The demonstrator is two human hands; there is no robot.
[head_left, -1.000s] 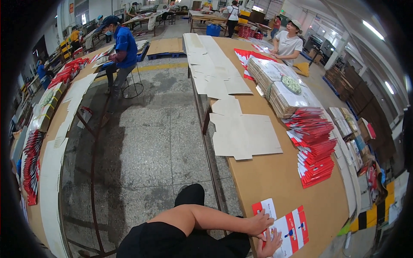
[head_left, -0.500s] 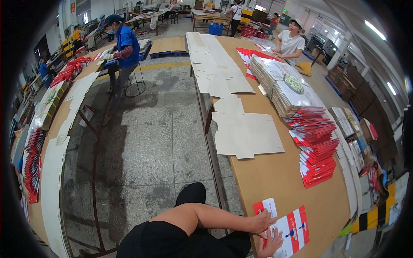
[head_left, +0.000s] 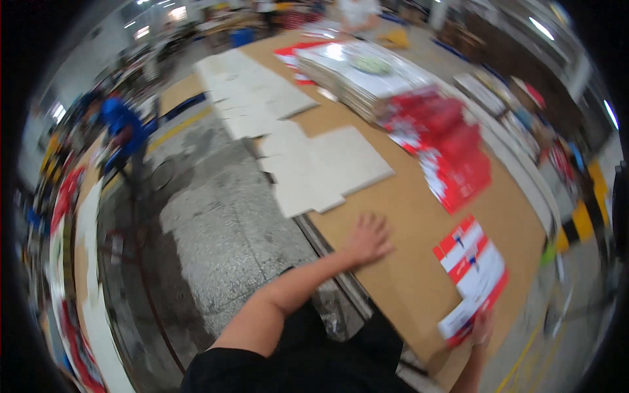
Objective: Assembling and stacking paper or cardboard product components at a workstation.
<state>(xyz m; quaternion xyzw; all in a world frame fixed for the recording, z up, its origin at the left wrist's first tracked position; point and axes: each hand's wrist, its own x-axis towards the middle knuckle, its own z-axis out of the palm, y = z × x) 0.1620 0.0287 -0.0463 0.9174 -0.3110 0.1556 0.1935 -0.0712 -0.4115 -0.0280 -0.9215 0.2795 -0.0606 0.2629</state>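
Observation:
A red-and-white printed cardboard piece (head_left: 473,262) lies over the brown table at the right, its narrower end toward me. My right hand (head_left: 483,327) is closed on that near end, with its fingertips partly hidden by blur. Farther left, near the table's left edge, my left hand (head_left: 368,242) is stretched out with fingers spread and nothing in it. Beyond it are blank off-white cardboard sheets (head_left: 341,164). A fanned row of red-and-white folded cartons (head_left: 452,157) sits past the printed piece.
Behind the fanned cartons stands a tall flat stack (head_left: 354,65) with a greenish round print on top. The brown tabletop (head_left: 406,262) ends at my left along a dark rail. Across the grey floor (head_left: 209,216), a person in blue (head_left: 121,124) works at another table.
My left hand has come off the printed piece and moved left and away from me. My right hand has shifted right with the piece, which has turned. The view has swung.

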